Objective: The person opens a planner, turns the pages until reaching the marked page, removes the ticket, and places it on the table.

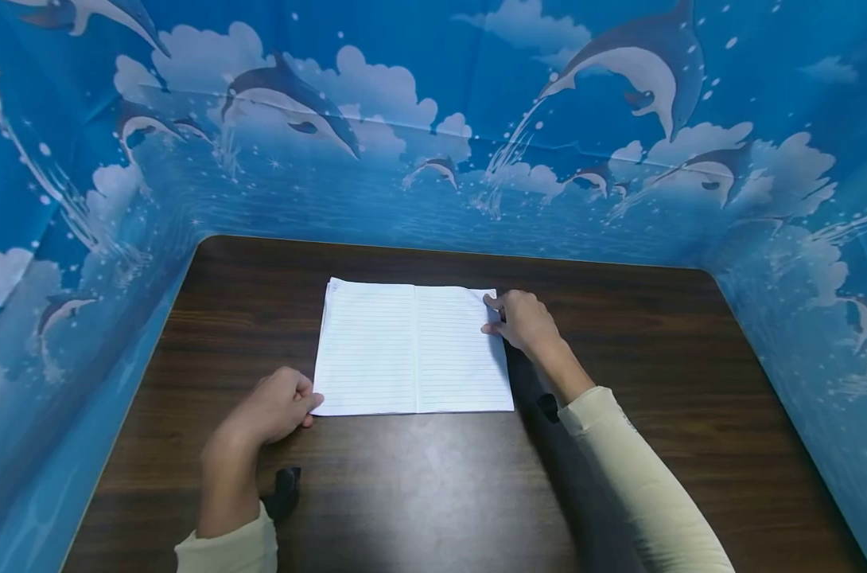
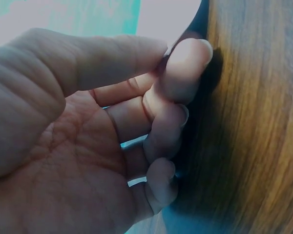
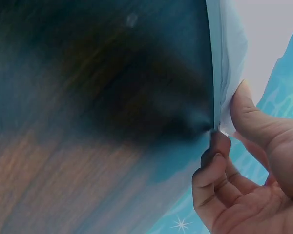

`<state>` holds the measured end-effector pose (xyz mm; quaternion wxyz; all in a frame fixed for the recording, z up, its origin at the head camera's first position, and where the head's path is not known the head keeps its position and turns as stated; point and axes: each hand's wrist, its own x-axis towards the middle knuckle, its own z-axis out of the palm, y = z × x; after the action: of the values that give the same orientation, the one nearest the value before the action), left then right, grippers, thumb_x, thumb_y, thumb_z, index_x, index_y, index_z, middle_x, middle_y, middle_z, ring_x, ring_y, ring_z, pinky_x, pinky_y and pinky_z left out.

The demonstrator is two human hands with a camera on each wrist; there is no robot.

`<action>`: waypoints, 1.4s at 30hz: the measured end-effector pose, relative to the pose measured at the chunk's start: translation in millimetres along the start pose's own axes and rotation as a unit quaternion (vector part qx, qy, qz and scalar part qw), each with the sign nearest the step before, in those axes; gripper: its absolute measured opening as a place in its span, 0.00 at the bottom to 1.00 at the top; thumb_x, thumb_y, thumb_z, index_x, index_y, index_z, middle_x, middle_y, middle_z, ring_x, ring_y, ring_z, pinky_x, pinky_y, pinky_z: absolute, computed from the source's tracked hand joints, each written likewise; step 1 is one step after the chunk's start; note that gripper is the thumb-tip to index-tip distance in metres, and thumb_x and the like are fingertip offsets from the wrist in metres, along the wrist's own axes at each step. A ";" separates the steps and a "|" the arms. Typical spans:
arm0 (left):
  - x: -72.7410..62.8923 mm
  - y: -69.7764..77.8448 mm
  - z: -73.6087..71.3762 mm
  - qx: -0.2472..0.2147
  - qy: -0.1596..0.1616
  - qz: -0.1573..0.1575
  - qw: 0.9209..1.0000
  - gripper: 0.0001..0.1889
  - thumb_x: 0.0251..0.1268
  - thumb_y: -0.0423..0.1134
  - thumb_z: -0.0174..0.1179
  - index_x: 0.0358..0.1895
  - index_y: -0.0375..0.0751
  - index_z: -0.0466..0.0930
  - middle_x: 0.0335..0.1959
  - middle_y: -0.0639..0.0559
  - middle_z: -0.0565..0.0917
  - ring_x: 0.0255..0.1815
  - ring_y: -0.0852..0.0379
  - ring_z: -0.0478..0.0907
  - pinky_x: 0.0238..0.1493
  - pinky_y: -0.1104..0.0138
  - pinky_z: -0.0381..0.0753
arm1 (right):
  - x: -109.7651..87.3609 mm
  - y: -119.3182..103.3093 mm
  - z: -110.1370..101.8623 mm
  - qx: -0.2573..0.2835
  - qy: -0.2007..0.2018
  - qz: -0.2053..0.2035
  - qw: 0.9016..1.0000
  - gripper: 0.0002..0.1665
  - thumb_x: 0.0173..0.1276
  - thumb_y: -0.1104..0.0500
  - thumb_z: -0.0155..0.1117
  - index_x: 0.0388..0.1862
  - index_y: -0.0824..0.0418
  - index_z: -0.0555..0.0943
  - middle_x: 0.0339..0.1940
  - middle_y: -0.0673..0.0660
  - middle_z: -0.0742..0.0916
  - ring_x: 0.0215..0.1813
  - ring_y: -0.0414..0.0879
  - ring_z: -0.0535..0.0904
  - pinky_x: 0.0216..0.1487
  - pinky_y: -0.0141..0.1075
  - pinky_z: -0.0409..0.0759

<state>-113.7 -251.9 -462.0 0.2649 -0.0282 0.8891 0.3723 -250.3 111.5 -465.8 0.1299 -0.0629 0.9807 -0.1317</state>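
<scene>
A paper notebook with white, blue-ruled pages (image 1: pixel 365 350) lay spread on the dark brown wood-grain table (image 1: pixel 433 493), between the two bare hands. The step in hand appeared to be holding or steadying the notebook by two opposite corners, possibly while positioning it. The next move probably called for keeping both grips even if the whole notebook was to shift, or for parting a single sheet beside the right thumb if a page was to turn; how many sheets that hand held could not be told.

The left hand (image 1: pixel 272 407) pinched the near corner on its own side. In the left wrist view, its thumb (image 2: pixel 122 61) pressed the paper against the bent index finger (image 2: pixel 188 63), while the other fingers curled loosely below, close to the table. The right hand (image 1: pixel 526 322) reached farther forward and gripped the outer edge near the far corner on its side; the right wrist view put its thumb (image 3: pixel 254 119) against the page and its curled fingers (image 3: pixel 210 178) at the opposite face.

The right forearm, in a pale yellow fabric sleeve (image 1: pixel 641 477), slanted inward and away from the body, whereas the left wrist bent toward the notebook.
</scene>
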 end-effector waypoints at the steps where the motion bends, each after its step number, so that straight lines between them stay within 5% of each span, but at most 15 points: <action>1: 0.0 0.1 -0.2 0.000 -0.001 -0.002 1.000 0.18 0.81 0.35 0.60 0.24 0.39 0.76 0.22 0.49 0.81 0.23 0.55 0.70 0.27 0.66 0.68 | -0.7 0.0 -0.3 -0.002 0.002 0.000 1.000 0.35 0.72 0.53 0.77 0.76 0.54 0.77 0.57 0.65 0.89 0.45 0.53 0.82 0.40 0.41 0.78; 10: -0.8 -1.0 -4.6 -0.001 0.000 -0.011 1.000 0.18 0.81 0.35 0.60 0.25 0.39 0.77 0.23 0.49 0.81 0.24 0.54 0.70 0.28 0.65 0.69 | -3.6 -6.0 1.4 -0.026 0.021 0.017 0.999 0.33 0.71 0.49 0.78 0.73 0.48 0.81 0.57 0.60 0.92 0.39 0.52 0.84 0.28 0.40 0.73; 15: 0.4 0.2 -4.5 0.002 -0.006 -0.004 1.000 0.17 0.80 0.35 0.60 0.25 0.39 0.78 0.23 0.49 0.81 0.24 0.54 0.71 0.29 0.65 0.69 | -1.5 4.2 3.2 0.066 0.021 0.016 0.997 0.35 0.71 0.53 0.78 0.76 0.48 0.80 0.51 0.62 0.90 0.39 0.53 0.82 0.31 0.39 0.75; 20: 0.6 1.7 -3.1 0.003 -0.011 -0.014 1.000 0.17 0.81 0.35 0.60 0.27 0.38 0.79 0.24 0.48 0.81 0.25 0.54 0.72 0.30 0.64 0.70 | 3.5 22.5 1.7 0.220 -0.014 0.062 0.973 0.26 0.74 0.56 0.75 0.67 0.61 0.79 0.52 0.64 0.90 0.46 0.52 0.87 0.46 0.41 0.84; 25: 0.2 2.3 -1.9 0.007 -0.009 -0.010 1.000 0.17 0.81 0.36 0.60 0.27 0.38 0.80 0.23 0.49 0.82 0.24 0.55 0.72 0.29 0.65 0.69 | 5.6 31.4 -2.2 0.300 -0.040 0.124 0.945 0.17 0.76 0.56 0.73 0.54 0.67 0.83 0.45 0.62 0.91 0.41 0.48 0.87 0.48 0.40 0.88; 42: -1.8 3.1 -2.5 0.023 -0.012 -0.021 0.999 0.15 0.82 0.36 0.58 0.30 0.38 0.78 0.25 0.48 0.81 0.25 0.54 0.72 0.31 0.63 0.70 | -1.4 23.0 -10.9 0.327 -0.011 0.097 0.940 0.15 0.78 0.53 0.71 0.46 0.65 0.86 0.37 0.56 0.87 0.36 0.47 0.78 0.43 0.38 0.81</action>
<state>-114.1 -251.6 -457.6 0.2836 -0.0360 0.8932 0.3470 -253.9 136.4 -461.6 0.1664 0.0767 0.8833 -0.4315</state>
